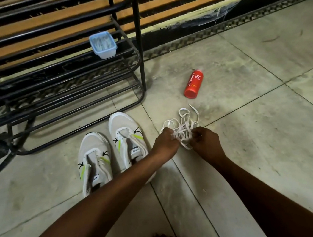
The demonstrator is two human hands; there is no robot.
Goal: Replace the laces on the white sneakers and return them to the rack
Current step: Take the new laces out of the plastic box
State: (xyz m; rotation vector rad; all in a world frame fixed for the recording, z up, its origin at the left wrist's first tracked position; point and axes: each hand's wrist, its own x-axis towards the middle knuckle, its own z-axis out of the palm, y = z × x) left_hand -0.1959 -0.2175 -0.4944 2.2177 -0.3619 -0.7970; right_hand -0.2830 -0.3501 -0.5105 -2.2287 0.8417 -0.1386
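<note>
The left hand [165,142] and right hand [206,142], fingers curled, both pinch the tangled white laces [184,127] low over the floor [261,135]. The white sneakers [126,139] lie just left of the left hand, the nearer one, with toes pointing away toward the rack [139,61] beyond.

Both bare arms reach forward and down, forearms converging from the lower corners. Left hand [164,143] knuckles up, fingers curled, pinching the laces [183,134]. Right hand [206,142] just beside it, fingers curled in, pinching the same tangle. Hands near each other, not touching, wrists roughly straight, backs facing the camera
</note>
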